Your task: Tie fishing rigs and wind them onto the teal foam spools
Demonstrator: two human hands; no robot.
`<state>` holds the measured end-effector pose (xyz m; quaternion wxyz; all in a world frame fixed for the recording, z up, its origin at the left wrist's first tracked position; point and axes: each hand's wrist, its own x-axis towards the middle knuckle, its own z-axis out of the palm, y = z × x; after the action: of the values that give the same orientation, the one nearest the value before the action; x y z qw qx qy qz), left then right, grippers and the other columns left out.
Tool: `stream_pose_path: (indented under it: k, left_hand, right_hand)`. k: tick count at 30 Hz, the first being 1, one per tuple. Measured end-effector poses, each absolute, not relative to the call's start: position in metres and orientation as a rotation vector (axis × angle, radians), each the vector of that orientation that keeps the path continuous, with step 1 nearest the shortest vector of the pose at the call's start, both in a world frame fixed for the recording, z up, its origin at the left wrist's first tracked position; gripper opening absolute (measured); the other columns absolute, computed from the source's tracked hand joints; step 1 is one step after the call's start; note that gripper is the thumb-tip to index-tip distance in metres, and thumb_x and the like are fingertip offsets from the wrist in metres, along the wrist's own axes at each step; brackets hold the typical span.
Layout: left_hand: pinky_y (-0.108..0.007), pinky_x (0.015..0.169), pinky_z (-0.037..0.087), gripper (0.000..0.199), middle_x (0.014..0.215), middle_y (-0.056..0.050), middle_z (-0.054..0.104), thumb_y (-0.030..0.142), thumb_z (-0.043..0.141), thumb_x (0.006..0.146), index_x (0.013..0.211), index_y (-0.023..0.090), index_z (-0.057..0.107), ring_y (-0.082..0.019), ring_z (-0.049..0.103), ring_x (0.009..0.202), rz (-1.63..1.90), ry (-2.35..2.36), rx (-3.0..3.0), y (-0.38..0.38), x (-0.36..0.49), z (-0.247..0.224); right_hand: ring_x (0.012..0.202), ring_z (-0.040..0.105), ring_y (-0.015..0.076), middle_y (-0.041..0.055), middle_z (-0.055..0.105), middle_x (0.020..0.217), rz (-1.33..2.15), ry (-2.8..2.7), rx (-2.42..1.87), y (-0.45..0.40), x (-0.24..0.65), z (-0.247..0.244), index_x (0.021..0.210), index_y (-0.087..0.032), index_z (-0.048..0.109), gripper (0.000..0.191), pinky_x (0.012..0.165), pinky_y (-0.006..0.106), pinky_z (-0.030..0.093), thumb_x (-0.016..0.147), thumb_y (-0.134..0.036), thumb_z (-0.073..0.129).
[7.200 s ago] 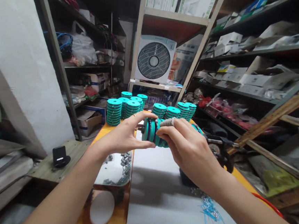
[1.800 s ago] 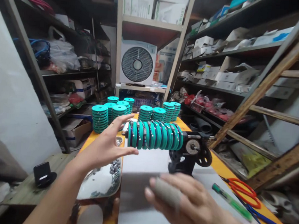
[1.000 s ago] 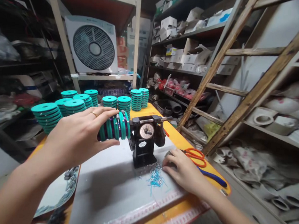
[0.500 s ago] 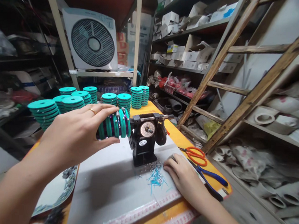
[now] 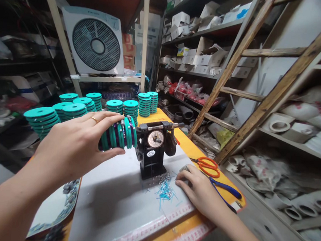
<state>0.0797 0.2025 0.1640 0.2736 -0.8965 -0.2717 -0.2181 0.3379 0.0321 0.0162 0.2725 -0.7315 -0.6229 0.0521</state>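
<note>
A row of teal spools (image 5: 120, 135) sits on the shaft of a black winding machine (image 5: 153, 159) with a round dial. My left hand (image 5: 72, 143), a ring on one finger, is wrapped around these spools from the left, thumb below and fingers above. My right hand (image 5: 196, 185) rests on the grey board (image 5: 108, 206) right of the machine, fingers curled; whatever is under its fingertips is hidden. Beside it lies a small pile of light blue and silvery bits (image 5: 165, 190).
Stacks of teal spools (image 5: 41, 119) stand behind my left hand. Orange-handled scissors (image 5: 208, 166) and blue-handled pliers (image 5: 227, 188) lie at the right. A plate (image 5: 54, 208) is at the lower left. Behind are a box fan (image 5: 95, 43), shelves and a wooden ladder (image 5: 247, 49).
The view has shifted slightly, so most things appear a little further left. My left hand still holds the spools. The fingers of my right hand have moved slightly.
</note>
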Motion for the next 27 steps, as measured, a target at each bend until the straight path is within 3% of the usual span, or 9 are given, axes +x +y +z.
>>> stream_pose_path:
  k: [7, 14, 20, 23, 27]
  left_hand:
    - [-0.034, 0.077, 0.049, 0.055, 0.134, -0.001, 0.052, 0.052, 0.048, 0.086, 0.134, 0.026, 0.041, -0.025, 0.059, 0.109, -0.563, -0.773, -2.442, 0.201, 0.080, 0.164]
    - [-0.039, 0.082, 0.051, 0.060, 0.133, -0.002, 0.053, 0.053, 0.053, 0.083, 0.135, 0.027, 0.041, -0.027, 0.057, 0.112, -0.638, -0.749, -2.439, 0.206, 0.079, 0.161]
    - [-0.036, 0.084, 0.052, 0.062, 0.132, 0.004, 0.054, 0.056, 0.058, 0.078, 0.132, 0.027, 0.043, -0.021, 0.056, 0.116, -0.654, -0.692, -2.484, 0.211, 0.078, 0.160]
    - [-0.038, 0.088, 0.052, 0.060, 0.134, 0.008, 0.052, 0.056, 0.059, 0.077, 0.130, 0.032, 0.043, -0.021, 0.054, 0.118, -0.676, -0.709, -2.526, 0.211, 0.076, 0.162]
    - [-0.037, 0.079, 0.054, 0.059, 0.127, 0.006, 0.057, 0.058, 0.060, 0.076, 0.128, 0.036, 0.044, -0.021, 0.058, 0.113, -0.692, -0.734, -2.596, 0.211, 0.076, 0.168]
  right_hand:
    - [0.088, 0.052, 0.0169, 0.0053, 0.053, 0.088, 0.185, -1.712, -1.931, 0.035, 0.338, 0.021, 0.086, -0.018, 0.064, 0.017, 0.080, 0.034, 0.041, 0.091, -0.020, 0.049]
    - [0.086, 0.051, 0.0151, 0.0060, 0.053, 0.091, 0.170, -1.751, -1.863, 0.028, 0.334, 0.028, 0.088, -0.016, 0.056, 0.014, 0.077, 0.031, 0.042, 0.094, -0.020, 0.043]
    - [0.077, 0.052, 0.0073, 0.0007, 0.054, 0.084, -0.136, -1.770, -1.414, 0.042, 0.297, 0.097, 0.092, -0.017, 0.050, 0.010, 0.067, 0.019, 0.042, 0.091, -0.008, 0.046]
    - [0.082, 0.053, 0.0083, 0.0016, 0.056, 0.086, -0.329, -1.819, -1.237, 0.064, 0.272, 0.132, 0.090, -0.016, 0.051, 0.013, 0.073, 0.020, 0.043, 0.087, -0.003, 0.050]
    - [0.082, 0.055, 0.0105, 0.0027, 0.059, 0.088, -0.618, -1.857, -1.097, 0.094, 0.253, 0.151, 0.098, -0.016, 0.050, 0.020, 0.075, 0.023, 0.046, 0.084, -0.002, 0.054]
